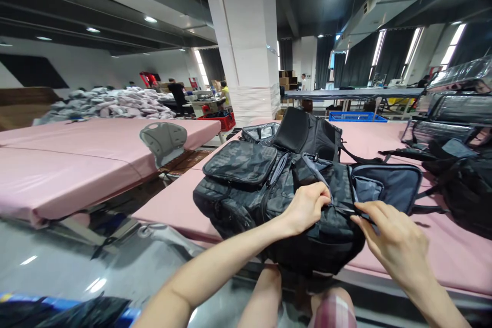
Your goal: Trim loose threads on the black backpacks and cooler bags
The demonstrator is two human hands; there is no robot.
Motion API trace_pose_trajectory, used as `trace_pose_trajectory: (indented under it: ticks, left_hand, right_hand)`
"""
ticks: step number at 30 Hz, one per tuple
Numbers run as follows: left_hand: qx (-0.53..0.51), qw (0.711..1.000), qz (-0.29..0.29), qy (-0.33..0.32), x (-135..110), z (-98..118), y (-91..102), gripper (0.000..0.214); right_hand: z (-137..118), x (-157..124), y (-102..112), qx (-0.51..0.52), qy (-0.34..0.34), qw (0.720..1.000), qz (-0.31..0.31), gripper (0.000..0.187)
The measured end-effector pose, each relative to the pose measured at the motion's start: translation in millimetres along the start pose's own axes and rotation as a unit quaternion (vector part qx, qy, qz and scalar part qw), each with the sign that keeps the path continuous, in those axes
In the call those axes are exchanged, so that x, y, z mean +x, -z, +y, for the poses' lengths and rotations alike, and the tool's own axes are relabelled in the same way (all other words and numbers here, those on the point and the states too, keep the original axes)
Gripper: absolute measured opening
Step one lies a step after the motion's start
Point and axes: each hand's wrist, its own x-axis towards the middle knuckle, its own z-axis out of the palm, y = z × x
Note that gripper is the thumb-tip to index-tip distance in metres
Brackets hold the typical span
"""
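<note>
Head view: black camouflage backpack (282, 197) lies at near edge of pink table (461, 261), long axis roughly along that edge, open flap (400, 184) pointing toward table's right. Your left hand (307, 207) pinches backpack fabric; your right hand (395, 233) has fingertips at backpack, cannot tell if gripping.

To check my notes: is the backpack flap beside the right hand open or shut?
Open: the flap is turned outward, showing its grey inner pocket.

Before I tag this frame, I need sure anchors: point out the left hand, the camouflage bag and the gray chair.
Left hand (306, 209), head view: back of the hand.
Camouflage bag (282, 196), head view: fabric beside that hand.
Gray chair (165, 142), head view: backrest.
</note>
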Motion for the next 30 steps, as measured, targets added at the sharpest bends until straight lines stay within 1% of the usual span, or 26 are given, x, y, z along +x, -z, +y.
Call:
trace_pose_trajectory:
  ticks: [1,3,8,12,14,15,16,17,18,19,20,21,22,23,24,25,27,28,29,30]
  left_hand:
    - [0.0,1.0,0.001,0.002,0.0,0.5,-0.3,0.014]
    - [0.001,1.0,0.001,0.002,-0.5,0.8,0.0,0.014]
    - [-0.002,1.0,0.003,-0.006,0.1,0.5,-0.1,0.014]
    - [0.012,1.0,-0.003,-0.003,1.5,4.2,-3.7,0.013]
    - [0.033,0.999,-0.015,-0.021,-3.4,5.4,-0.5,0.014]
    - [0.052,0.997,-0.033,-0.05,-8.1,4.8,4.1,0.014]
    - [0.075,0.991,-0.061,-0.092,-14.2,3.1,10.9,0.014]
    - [0.099,0.982,-0.091,-0.135,-21.0,0.3,20.0,0.013]
    - [0.119,0.972,-0.115,-0.169,-27.8,-3.2,30.7,0.013]
    - [0.133,0.967,-0.12,-0.18,-33.6,-6.8,42.4,0.014]
    - [0.142,0.971,-0.098,-0.165,-37.3,-10.0,54.1,0.016]
    - [0.144,0.979,-0.054,-0.134,-38.1,-11.7,64.6,0.018]
    - [0.142,0.984,-0.004,-0.105,-35.5,-11.6,72.9,0.02]
    - [0.139,0.986,0.036,-0.091,-29.5,-9.4,78.2,0.022]
    - [0.139,0.984,0.056,-0.099,-20.4,-5.3,80.0,0.022]
    - [0.144,0.98,0.053,-0.123,-9.0,0.2,78.4,0.022]
    - [0.187,0.966,0.011,-0.176,17.9,11.8,67.1,0.022]
    - [0.228,0.956,-0.011,-0.185,31.8,16.2,59.4,0.024]
    - [0.278,0.943,-0.027,-0.179,45.2,18.9,51.6,0.03]
    - [0.329,0.93,-0.039,-0.156,57.6,20.0,44.6,0.038]
  right_hand:
    - [-2.5,3.3,-0.2,-0.014,0.025,1.0,-0.001,0.017]
    - [-5.3,6.9,-2.4,-0.035,0.049,0.998,-0.003,0.015]
    - [-6.3,9.4,-7.1,-0.064,0.072,0.995,0.002,0.012]
    - [-8.1,10.7,-5.8,-0.055,0.078,0.995,0.011,0.012]
    - [-4.7,6.5,-4.8,-0.001,0.056,0.998,0.014,0.013]
    - [-0.8,2.9,-4.7,0.043,0.03,0.999,0.01,0.015]
    - [4.7,-1.0,-5.3,0.09,-0.012,0.996,0.001,0.019]
    - [11.2,-4.8,-6.7,0.133,-0.07,0.989,-0.01,0.025]
    - [18.2,-7.7,-9.3,0.164,-0.14,0.976,-0.021,0.033]
    - [24.7,-9.1,-13.1,0.187,-0.216,0.958,-0.034,0.042]
    - [29.7,-8.6,-18.2,0.207,-0.291,0.933,-0.046,0.051]
    - [32.6,-6.2,-24.2,0.229,-0.357,0.904,-0.057,0.059]
    - [33.0,-2.0,-30.8,0.258,-0.412,0.872,-0.065,0.063]
    - [30.9,3.3,-37.6,0.296,-0.452,0.838,-0.073,0.063]
    - [26.7,9.0,-44.0,0.34,-0.479,0.806,-0.075,0.059]
    - [20.8,13.9,-49.7,0.383,-0.496,0.777,-0.068,0.055]
    - [6.7,18.0,-57.5,0.454,-0.508,0.731,-0.045,0.048]
    - [-0.1,15.8,-59.3,0.476,-0.509,0.717,-0.033,0.047]
    - [-6.3,10.7,-59.8,0.487,-0.507,0.711,-0.023,0.045]
    - [-11.5,3.0,-59.0,0.489,-0.504,0.712,-0.016,0.043]
